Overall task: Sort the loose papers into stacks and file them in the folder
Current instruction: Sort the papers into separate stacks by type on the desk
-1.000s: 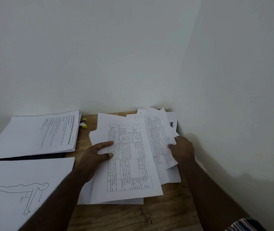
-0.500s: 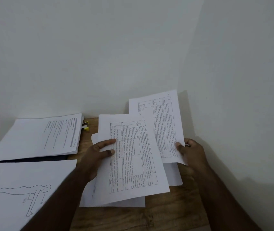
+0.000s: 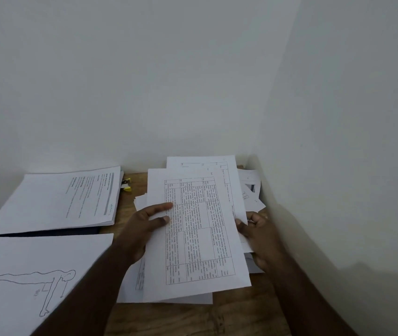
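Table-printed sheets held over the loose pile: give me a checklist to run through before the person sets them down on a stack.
1. Left hand grips the front white sheet printed with a table: ok, thumb on its face.
2. Right hand holds the second table sheet behind it: ok.
3. The two sheets squared together: not ok, the rear one sticks out at the top.
4. Matching stack ready: cannot tell; the text-page stack and the white sheet with a push-up line drawing differ.
5. Loose pile sorted: not ok.
6. Folder free: cannot tell, only a dark edge shows.
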